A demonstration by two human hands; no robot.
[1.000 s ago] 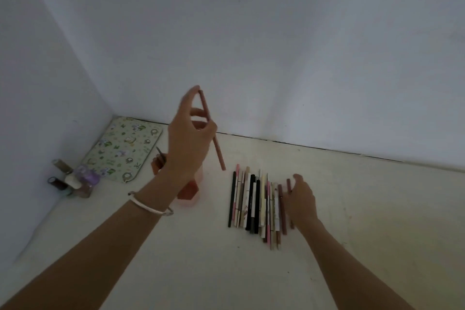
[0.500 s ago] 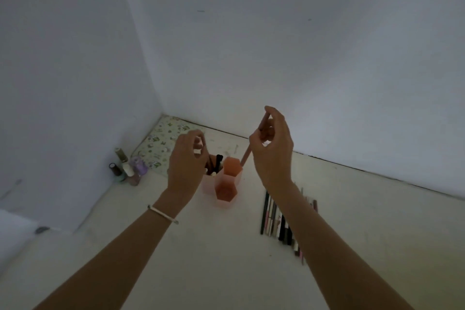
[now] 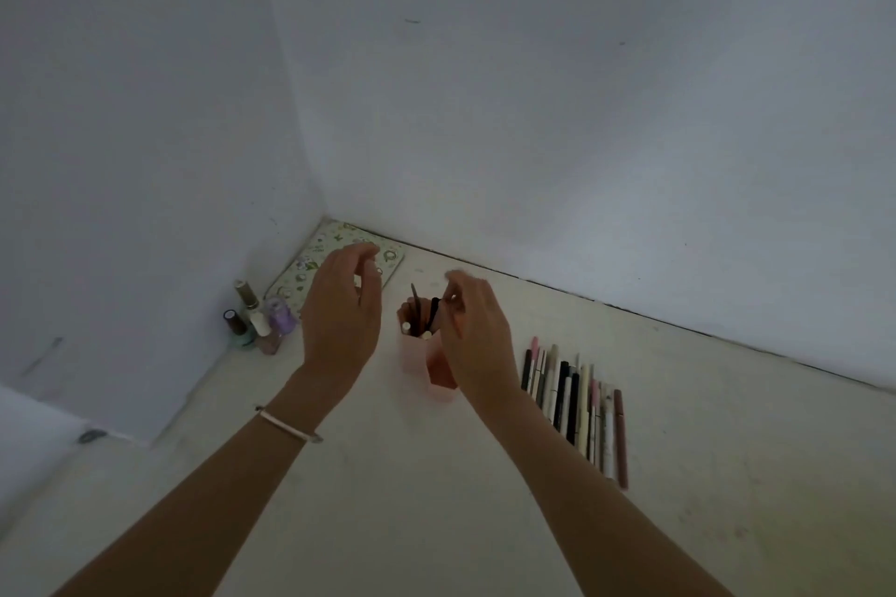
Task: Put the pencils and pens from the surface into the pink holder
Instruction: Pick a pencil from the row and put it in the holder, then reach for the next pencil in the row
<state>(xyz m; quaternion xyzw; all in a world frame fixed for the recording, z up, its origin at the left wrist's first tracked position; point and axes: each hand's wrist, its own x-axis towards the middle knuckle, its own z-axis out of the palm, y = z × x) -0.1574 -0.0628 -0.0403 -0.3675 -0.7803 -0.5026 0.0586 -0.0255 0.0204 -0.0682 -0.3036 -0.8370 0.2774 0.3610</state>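
The pink holder [image 3: 413, 356] stands on the pale surface between my hands, with a few pens and pencils [image 3: 421, 313] upright in its back compartment. My left hand [image 3: 342, 313] hovers just left of it, fingers spread and holding nothing. My right hand [image 3: 477, 337] is over the holder's right side and hides part of it. Its fingertips are pinched together beside a dark pen in the holder, and whether they grip anything is unclear. A row of several pens and pencils [image 3: 574, 402] lies on the surface to the right of my right forearm.
Several nail polish bottles [image 3: 257, 325] cluster at the left wall. A flower-patterned flat case [image 3: 334, 264] lies in the corner behind my left hand. White walls close the left and back sides.
My left hand put its reddish pencil into the holder and drew back open. My right hand brought a pencil from the row to the holder and lowered onto it; that pencil is no longer visible.
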